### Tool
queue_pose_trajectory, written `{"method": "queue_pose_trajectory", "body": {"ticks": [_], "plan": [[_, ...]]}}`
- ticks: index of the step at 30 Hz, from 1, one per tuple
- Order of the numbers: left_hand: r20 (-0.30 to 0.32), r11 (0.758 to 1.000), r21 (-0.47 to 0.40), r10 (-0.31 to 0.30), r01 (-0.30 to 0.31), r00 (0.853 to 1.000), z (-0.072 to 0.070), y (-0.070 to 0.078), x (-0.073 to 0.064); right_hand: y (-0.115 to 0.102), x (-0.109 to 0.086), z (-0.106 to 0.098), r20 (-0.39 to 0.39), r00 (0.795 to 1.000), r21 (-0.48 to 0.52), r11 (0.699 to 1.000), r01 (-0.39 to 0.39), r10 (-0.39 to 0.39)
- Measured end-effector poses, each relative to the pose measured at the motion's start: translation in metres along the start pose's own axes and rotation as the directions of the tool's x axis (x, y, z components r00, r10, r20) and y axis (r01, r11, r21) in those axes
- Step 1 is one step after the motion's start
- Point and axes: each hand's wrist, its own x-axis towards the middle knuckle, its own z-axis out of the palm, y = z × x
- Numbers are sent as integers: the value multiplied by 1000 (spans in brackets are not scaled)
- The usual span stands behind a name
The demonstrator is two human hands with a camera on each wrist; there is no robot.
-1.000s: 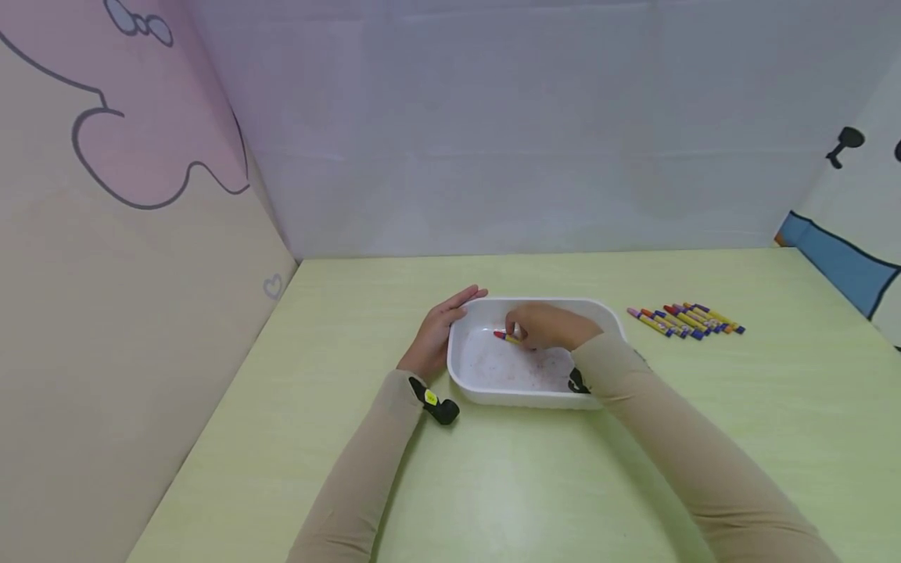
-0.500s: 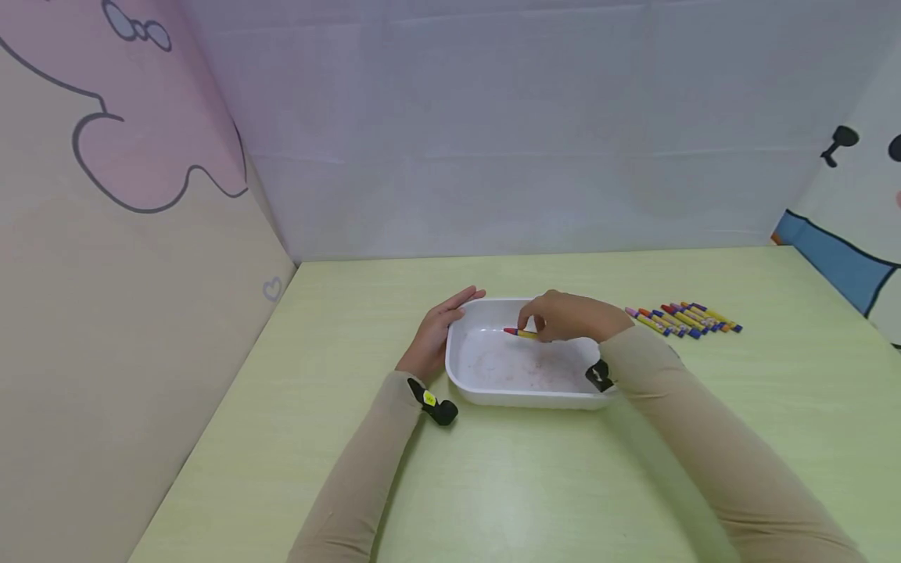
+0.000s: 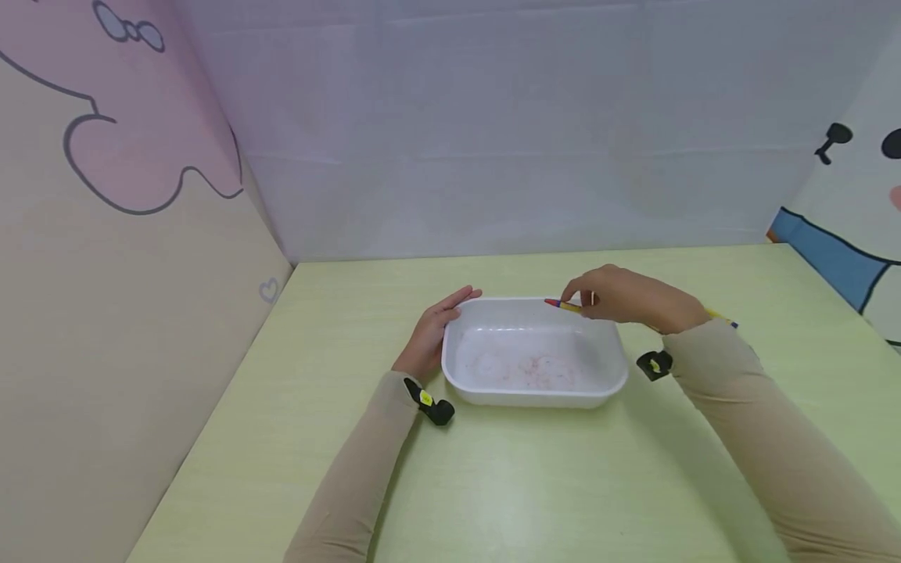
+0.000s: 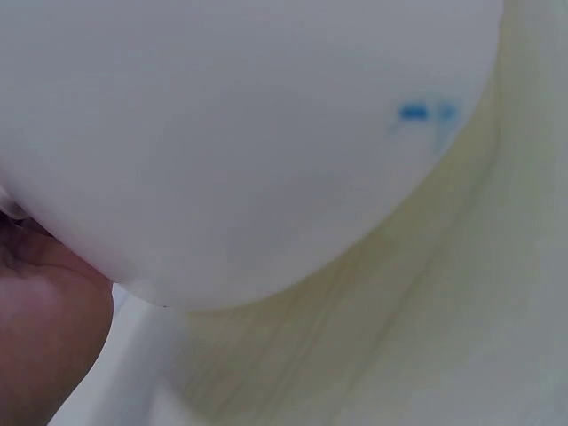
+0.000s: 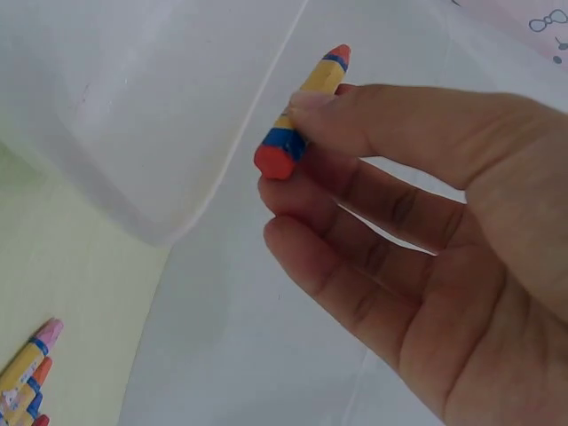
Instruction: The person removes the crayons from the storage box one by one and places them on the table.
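Note:
A white plastic tray (image 3: pixel 531 398) with reddish smudges on its floor stands on the table. My left hand (image 3: pixel 431 332) holds its left end, thumb at the rim and fingers along the outer wall. In the left wrist view the tray's outside (image 4: pixel 257 160) fills much of the picture, with part of the hand (image 4: pixel 49 324) at lower left. Over the tray's back right rim, my right hand (image 3: pixel 619 295) pinches a red crayon (image 3: pixel 567 306) with a yellow and blue wrapper. The right wrist view shows this crayon (image 5: pixel 321 78) between thumb and fingertips, its flat red end towards the camera.
Several other crayons (image 5: pixel 28 382) lie side by side on the table right of the tray; in the head view my right hand and wrist mostly cover them. The pale green table (image 3: pixel 493 477) meets a whitish back wall (image 3: pixel 493 156) and a printed left wall (image 3: pixel 141 313).
My right hand has lifted the crayon up from the tray floor and carried it right and back to the rim. The left hand has stayed at the tray's left end.

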Motion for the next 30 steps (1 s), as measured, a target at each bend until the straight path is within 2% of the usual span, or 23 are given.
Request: {"method": "queue_pose_trajectory", "body": {"ticks": [10, 19, 30], "plan": [[4, 1000, 12, 16, -16, 1000, -3, -2, -1, 34, -29, 1, -98, 994, 9, 998, -56, 56], [-8, 1000, 6, 10, -10, 1000, -2, -2, 1, 68, -44, 16, -79, 986, 70, 987, -144, 150], [-6, 1000, 1, 0, 0, 1000, 0, 0, 0, 106, -52, 45, -132, 979, 33, 988, -152, 155]]}}
